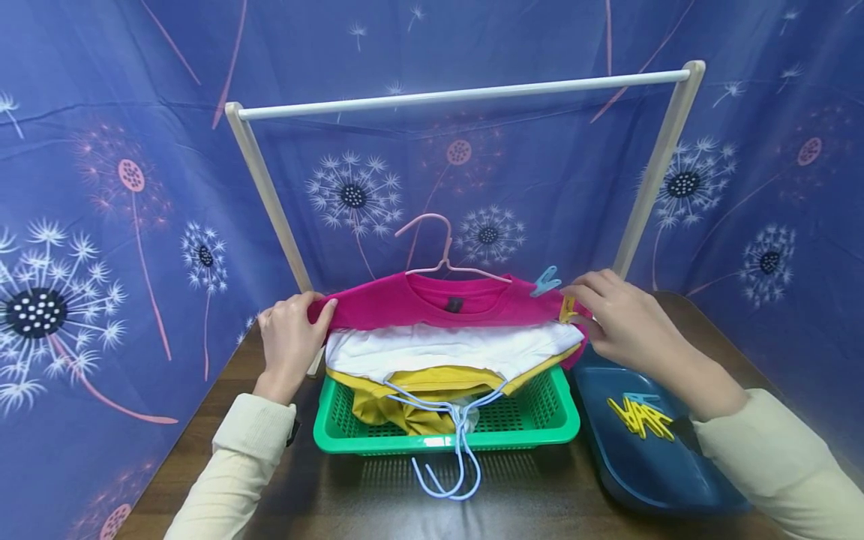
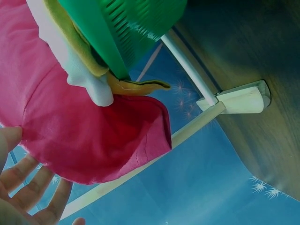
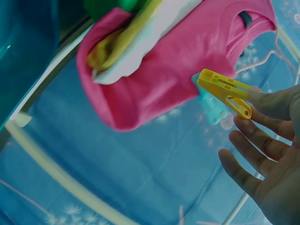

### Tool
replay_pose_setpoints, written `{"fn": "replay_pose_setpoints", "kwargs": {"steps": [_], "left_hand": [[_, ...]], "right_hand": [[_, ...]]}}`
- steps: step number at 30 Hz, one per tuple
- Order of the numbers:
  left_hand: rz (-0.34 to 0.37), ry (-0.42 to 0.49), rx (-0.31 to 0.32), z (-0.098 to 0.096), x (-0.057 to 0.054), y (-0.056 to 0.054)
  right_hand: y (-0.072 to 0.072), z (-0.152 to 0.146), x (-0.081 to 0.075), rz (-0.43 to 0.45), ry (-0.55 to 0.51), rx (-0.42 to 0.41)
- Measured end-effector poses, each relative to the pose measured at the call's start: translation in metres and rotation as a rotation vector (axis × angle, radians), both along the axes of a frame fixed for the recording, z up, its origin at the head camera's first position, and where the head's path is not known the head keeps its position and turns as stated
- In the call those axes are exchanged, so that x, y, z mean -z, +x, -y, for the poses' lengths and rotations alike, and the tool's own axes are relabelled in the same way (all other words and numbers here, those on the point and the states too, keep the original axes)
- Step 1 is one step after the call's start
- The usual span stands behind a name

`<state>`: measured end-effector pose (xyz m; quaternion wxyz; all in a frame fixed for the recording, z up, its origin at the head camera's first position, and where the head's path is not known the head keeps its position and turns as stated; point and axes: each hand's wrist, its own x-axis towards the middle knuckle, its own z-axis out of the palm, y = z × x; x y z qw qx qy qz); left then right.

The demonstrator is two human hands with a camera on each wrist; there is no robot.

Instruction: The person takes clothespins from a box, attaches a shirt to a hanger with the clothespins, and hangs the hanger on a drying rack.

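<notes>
A magenta T-shirt (image 1: 378, 300) hangs on a pink hanger (image 1: 447, 247), its hook pointing up. My left hand (image 1: 293, 337) pinches its sleeve at the left, thumb in front and fingers behind. Between thumb and fingertips of my right hand (image 1: 624, 322) is a yellow clothespin (image 3: 220, 89), close to the shirt's right shoulder. A light blue clothespin (image 1: 545, 282) sits on that shoulder nearer the neck, partly behind the yellow one in the right wrist view. Below the magenta shirt lie a white garment (image 1: 432, 349) and a mustard one (image 1: 405, 416), with light blue hangers (image 1: 462, 435) poking out toward me.
A green basket (image 1: 378, 444) under the garments stands on the dark wooden table (image 1: 297, 495). To its right, a dark blue tub (image 1: 675, 480) holds several yellow clothespins (image 1: 637, 418) and a light blue clothespin (image 1: 644, 398). Behind stands a rack with a white rail (image 1: 466, 94).
</notes>
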<state>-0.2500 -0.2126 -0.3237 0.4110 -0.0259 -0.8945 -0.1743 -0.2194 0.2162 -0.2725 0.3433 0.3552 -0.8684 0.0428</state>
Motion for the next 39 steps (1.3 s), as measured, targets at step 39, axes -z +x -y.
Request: {"fn": "replay_pose_setpoints", "kwargs": {"steps": [39], "left_hand": [[0.018, 0.001, 0.005, 0.004, 0.003, -0.004]], "right_hand": [[-0.009, 0.136, -0.008, -0.020, 0.212, -0.196]]}}
